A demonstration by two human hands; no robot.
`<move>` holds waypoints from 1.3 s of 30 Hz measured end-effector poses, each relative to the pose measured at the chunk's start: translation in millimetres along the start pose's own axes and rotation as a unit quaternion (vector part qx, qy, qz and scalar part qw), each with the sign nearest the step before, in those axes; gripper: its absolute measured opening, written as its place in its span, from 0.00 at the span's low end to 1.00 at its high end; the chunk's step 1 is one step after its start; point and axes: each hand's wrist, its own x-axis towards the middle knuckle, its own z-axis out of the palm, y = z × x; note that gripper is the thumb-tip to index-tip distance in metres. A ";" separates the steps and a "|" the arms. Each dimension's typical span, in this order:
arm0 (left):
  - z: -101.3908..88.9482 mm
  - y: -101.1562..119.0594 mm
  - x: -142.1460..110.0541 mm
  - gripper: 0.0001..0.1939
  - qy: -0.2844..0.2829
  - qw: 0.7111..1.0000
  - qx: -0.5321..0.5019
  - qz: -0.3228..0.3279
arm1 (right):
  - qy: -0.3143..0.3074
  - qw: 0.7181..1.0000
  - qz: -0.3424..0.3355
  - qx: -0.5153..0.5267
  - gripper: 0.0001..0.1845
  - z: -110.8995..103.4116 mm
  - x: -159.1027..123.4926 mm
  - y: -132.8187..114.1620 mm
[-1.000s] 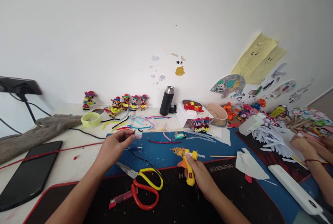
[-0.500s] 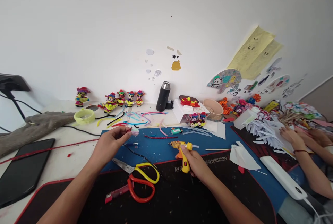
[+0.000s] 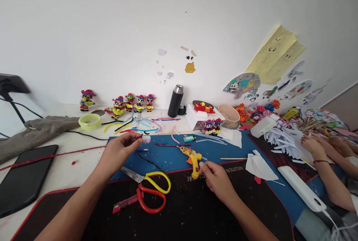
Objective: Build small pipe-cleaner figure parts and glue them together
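Observation:
My left hand [image 3: 119, 151] is closed in a pinch on a dark red pipe cleaner [image 3: 75, 152], whose long strand runs off to the left over a black phone [image 3: 24, 181]. A small pale pink and white piece [image 3: 146, 139] shows just past the fingertips; whether they touch it I cannot tell. The yellow hot glue gun [image 3: 192, 160] lies on the mat, nozzle to the upper left. My right hand [image 3: 216, 177] is just right of its handle, holding nothing, with fingers loosely bent and apart. Scissors [image 3: 152, 190] with red and yellow handles lie between my forearms.
A pink craft knife [image 3: 127, 202] lies by the scissors. Pipe cleaner pieces [image 3: 148, 124], small dolls [image 3: 130, 103], a tape roll [image 3: 90, 121] and a black flask [image 3: 176, 101] stand behind. At right are a tissue [image 3: 260, 166], a white device [image 3: 302, 188] and another person's hands [image 3: 313, 146].
My right hand has let go of the glue gun and drawn slightly right; the gun now rests on the mat. My left hand keeps its pinch, nearly unmoved.

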 end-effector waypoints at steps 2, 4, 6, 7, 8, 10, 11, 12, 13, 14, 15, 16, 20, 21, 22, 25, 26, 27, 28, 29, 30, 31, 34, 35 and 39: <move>1.4 -2.2 -0.2 0.27 -0.006 1.000 -0.004 -0.002 | -0.028 0.999 -0.025 -0.010 0.33 16.0 -1.4 -13.6; 2.5 -4.8 0.0 0.27 -0.019 1.000 -0.017 -0.005 | -0.056 0.997 -0.054 -0.011 0.30 33.9 3.7 -29.0; 3.0 -7.7 0.4 0.27 -0.029 0.999 -0.038 -0.011 | -0.078 0.993 -0.089 -0.005 0.26 52.4 13.7 -43.6; 3.0 -9.2 0.7 0.26 -0.029 0.998 -0.047 -0.015 | -0.086 0.990 -0.113 -0.001 0.24 61.6 19.8 -50.2; 2.9 -10.6 1.0 0.26 -0.030 0.998 -0.055 -0.019 | -0.095 0.986 -0.140 0.001 0.22 70.6 26.2 -56.2; 2.3 -13.3 1.6 0.25 -0.031 0.997 -0.073 -0.022 | -0.099 0.980 -0.175 0.000 0.18 87.5 38.8 -67.1; 2.0 -14.4 1.9 0.25 -0.031 0.996 -0.084 -0.024 | -0.095 0.978 -0.187 0.009 0.16 95.1 44.8 -72.1; 1.6 -15.2 2.2 0.24 -0.031 0.995 -0.096 -0.026 | -0.094 0.976 -0.196 0.022 0.16 102.2 50.3 -76.9; 1.3 -15.8 2.5 0.24 -0.030 0.993 -0.108 -0.028 | -0.098 0.974 -0.202 0.032 0.17 108.7 55.5 -81.5; 1.0 -16.1 2.6 0.24 -0.029 0.992 -0.120 -0.030 | -0.106 0.972 -0.204 0.047 0.19 114.7 60.2 -85.8; 0.8 -16.2 2.6 0.24 -0.028 0.991 -0.130 -0.031 | -0.116 0.970 -0.203 0.063 0.21 120.3 64.5 -89.7; 0.7 -16.0 2.5 0.24 -0.028 0.990 -0.138 -0.030 | -0.130 0.968 -0.200 0.077 0.22 125.5 68.2 -92.9; 1.7 -14.1 1.0 0.23 -0.031 0.987 -0.156 -0.023 | -0.166 0.959 -0.200 0.116 0.21 144.5 77.3 -96.0; 2.3 -13.7 0.5 0.23 -0.034 0.987 -0.155 -0.026 | -0.168 0.958 -0.197 0.126 0.21 148.3 78.1 -94.3; 3.1 -13.5 0.0 0.23 -0.041 0.987 -0.155 -0.027 | -0.168 0.957 -0.192 0.136 0.21 151.5 78.3 -91.9; 6.4 -14.6 -1.5 0.24 -0.062 0.986 -0.150 -0.030 | -0.180 0.954 -0.174 0.164 0.22 155.1 77.0 -83.4; 7.6 -15.5 -2.0 0.24 -0.067 0.986 -0.147 -0.031 | -0.186 0.953 -0.168 0.172 0.22 154.3 76.2 -81.0; 8.8 -16.5 -2.4 0.25 -0.071 0.986 -0.144 -0.032 | -0.191 0.952 -0.161 0.178 0.22 152.7 75.5 -78.9; 9.8 -17.6 -2.9 0.25 -0.076 0.986 -0.142 -0.033 | -0.193 0.952 -0.154 0.180 0.22 150.3 74.9 -77.5; 10.7 -18.7 -3.3 0.25 -0.082 0.986 -0.142 -0.034 | -0.195 0.953 -0.148 0.179 0.22 147.6 74.5 -76.5; 11.4 -19.5 -3.7 0.25 -0.087 0.985 -0.144 -0.035 | -0.197 0.954 -0.143 0.174 0.21 144.6 74.2 -76.1; 11.8 -20.1 -4.0 0.24 -0.092 0.984 -0.146 -0.035 | -0.200 0.955 -0.141 0.166 0.20 141.7 74.3 -76.1; 11.9 -19.8 -4.7 0.22 -0.104 0.983 -0.152 -0.027 | -0.213 0.954 -0.149 0.148 0.16 134.7 75.5 -77.2; 11.7 -19.1 -4.8 0.21 -0.105 0.983 -0.151 -0.023 | -0.215 0.954 -0.151 0.144 0.15 133.3 76.2 -77.7; 11.2 -15.3 -5.6 0.20 -0.101 0.985 -0.142 -0.012 | -0.219 0.955 -0.148 0.138 0.12 130.9 78.5 -79.0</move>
